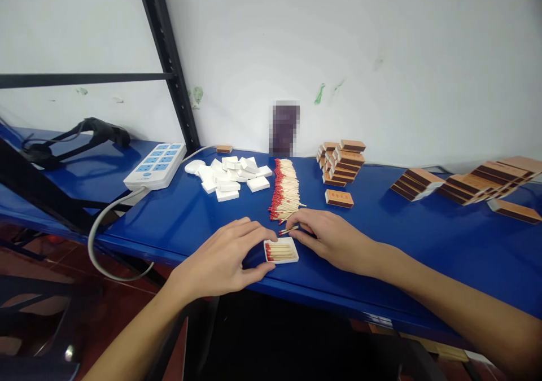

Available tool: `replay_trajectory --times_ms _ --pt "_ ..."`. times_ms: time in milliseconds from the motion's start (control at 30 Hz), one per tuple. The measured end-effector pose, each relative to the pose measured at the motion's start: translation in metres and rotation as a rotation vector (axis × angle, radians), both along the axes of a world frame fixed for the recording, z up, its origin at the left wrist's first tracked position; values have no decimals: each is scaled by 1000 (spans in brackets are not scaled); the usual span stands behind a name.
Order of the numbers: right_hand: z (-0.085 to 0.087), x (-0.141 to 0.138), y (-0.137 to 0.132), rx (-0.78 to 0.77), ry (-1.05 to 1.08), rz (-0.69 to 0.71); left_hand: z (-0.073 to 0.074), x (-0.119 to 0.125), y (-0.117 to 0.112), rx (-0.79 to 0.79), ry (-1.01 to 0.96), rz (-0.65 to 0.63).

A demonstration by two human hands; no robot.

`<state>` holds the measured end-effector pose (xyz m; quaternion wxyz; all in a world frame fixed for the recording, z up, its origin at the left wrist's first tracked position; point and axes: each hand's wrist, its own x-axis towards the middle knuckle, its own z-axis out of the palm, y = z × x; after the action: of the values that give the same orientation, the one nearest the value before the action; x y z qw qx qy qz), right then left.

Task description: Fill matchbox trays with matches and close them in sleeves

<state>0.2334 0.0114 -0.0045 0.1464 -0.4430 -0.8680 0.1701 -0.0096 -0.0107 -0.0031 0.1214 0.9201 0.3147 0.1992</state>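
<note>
A white matchbox tray [292,258] lies near the front edge of the blue shelf, with several red-tipped matches [280,251] in it, heads to the left. My left hand [231,252] grips the tray's left end between thumb and forefinger. Just above the tray, my right hand [319,234] pinches a match or a few [284,232], red head pointing left; the exact number I cannot make out. Beyond my right hand stretches a long pile of loose matches [285,189], their heads on the left side.
White empty trays [228,176] are heaped at left, beside a power strip [156,166] with its grey cable. Matchbox sleeves are stacked [342,163] behind my right hand, with one single sleeve [339,198] in front. More stacks [486,180] stand far right. A black metal post [169,59] rises at left.
</note>
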Motion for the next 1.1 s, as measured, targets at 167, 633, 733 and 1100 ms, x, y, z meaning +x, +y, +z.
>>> replay_trajectory --times_ms 167,633,733,1100 --pt "2 1 -1 -47 -27 -9 1 0 0 -12 1 -3" --pt "7 -14 -27 -35 109 72 -1 0 -1 -78 -23 68" --pt "4 -19 -30 -28 122 58 0 0 0 -79 -9 39" --pt "3 6 3 232 -63 -87 0 -2 2 -31 14 -45"
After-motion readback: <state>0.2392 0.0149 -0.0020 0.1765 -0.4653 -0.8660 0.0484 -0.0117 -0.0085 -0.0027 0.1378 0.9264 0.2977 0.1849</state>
